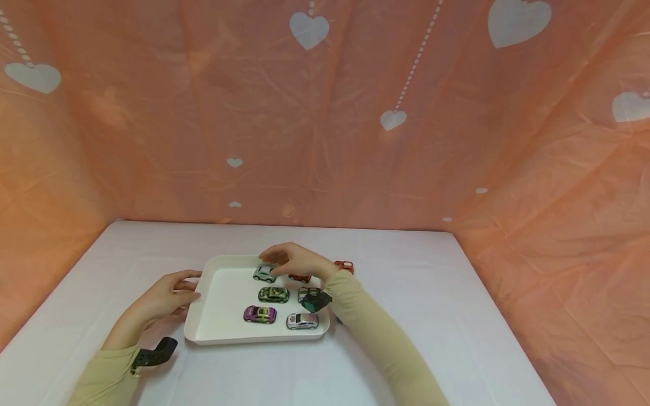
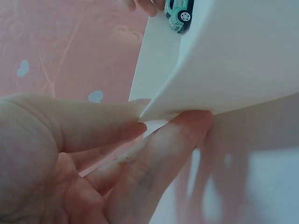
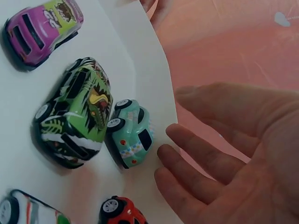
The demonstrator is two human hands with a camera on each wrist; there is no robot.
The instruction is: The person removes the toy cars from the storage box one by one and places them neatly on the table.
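Mint car (image 1: 264, 274) sits in the tray (image 1: 220, 304) by its far wall, near my right grip (image 1: 302, 262), not touching; fingers loose, apart, holding nothing. I judge: positioning that car; next move likely calls for lining up fingers or lifting clear. Left grip (image 1: 165, 293) pinches the tray's rim; red car (image 1: 345, 266) outside on the counter (image 1: 254, 378).

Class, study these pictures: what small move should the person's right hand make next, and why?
Probably the right hand should shift to the red car outside the tray, just to the right: that hand appears to hold nothing, the left hand pinches the tray, and six cars stand inside it.
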